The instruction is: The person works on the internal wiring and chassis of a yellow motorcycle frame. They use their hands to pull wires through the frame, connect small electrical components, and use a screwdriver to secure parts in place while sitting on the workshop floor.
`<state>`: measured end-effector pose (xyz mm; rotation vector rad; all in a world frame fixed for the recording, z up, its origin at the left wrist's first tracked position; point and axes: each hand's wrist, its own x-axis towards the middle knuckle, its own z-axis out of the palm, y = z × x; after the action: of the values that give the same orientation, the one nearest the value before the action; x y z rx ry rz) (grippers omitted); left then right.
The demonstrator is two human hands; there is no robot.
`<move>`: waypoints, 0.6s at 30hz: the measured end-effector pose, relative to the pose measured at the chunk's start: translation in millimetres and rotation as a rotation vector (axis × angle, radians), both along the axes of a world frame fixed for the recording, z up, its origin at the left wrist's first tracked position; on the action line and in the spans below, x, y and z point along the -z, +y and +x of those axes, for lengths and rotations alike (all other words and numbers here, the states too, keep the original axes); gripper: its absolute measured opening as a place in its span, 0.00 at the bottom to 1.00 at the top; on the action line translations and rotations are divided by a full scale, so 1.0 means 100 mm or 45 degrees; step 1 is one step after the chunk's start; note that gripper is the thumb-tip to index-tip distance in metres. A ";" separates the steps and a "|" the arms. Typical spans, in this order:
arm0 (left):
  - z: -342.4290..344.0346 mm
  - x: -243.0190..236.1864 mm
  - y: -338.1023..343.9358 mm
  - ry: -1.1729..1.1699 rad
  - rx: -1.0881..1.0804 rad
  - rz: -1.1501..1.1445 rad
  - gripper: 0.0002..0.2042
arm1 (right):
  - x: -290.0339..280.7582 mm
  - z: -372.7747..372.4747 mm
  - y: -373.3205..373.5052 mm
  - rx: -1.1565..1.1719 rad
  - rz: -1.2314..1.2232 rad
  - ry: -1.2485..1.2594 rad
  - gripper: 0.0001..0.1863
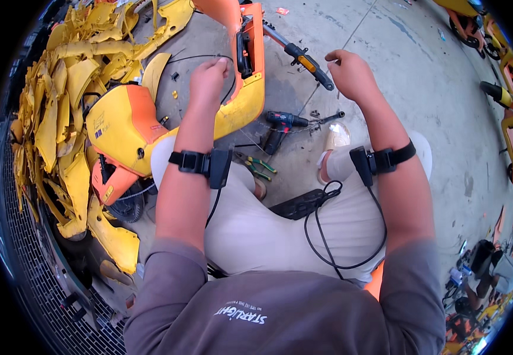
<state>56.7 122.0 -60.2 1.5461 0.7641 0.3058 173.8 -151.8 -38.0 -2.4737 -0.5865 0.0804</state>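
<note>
Cable (200, 57), thin and black, arcs from my left hand (208, 80), pinched in closed fingers just beside the yellow-orange scooter panel (250, 89). It looks light and limp, best gripped near its end. My right hand (351, 74) is curled, near the handlebar (300, 59). On the floor (398, 65): one drill (280, 127), one pair of pliers (256, 165).

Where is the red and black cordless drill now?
The red and black cordless drill lies on the concrete floor, between the yellow plastic scooter panel and the person's beige shoe.
</note>
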 end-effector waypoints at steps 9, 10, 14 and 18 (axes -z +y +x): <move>-0.07 0.22 -0.05 0.038 0.178 0.240 0.13 | 0.13 0.08 -0.17 0.191 -0.163 0.010 0.14; -0.10 0.27 -0.10 0.017 0.203 0.197 0.13 | 0.12 0.09 -0.22 0.205 -0.160 0.006 0.14; -0.21 0.27 -0.25 0.064 0.289 0.219 0.13 | 0.11 0.05 -0.35 0.171 -0.311 0.064 0.13; -0.33 0.18 -0.26 0.103 0.336 0.242 0.14 | -0.04 -0.04 -0.43 0.141 -0.330 0.103 0.13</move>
<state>23.9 96.1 -78.0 1.8260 0.5965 0.1230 169.5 -195.2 -33.5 -2.7334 -0.4259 0.2248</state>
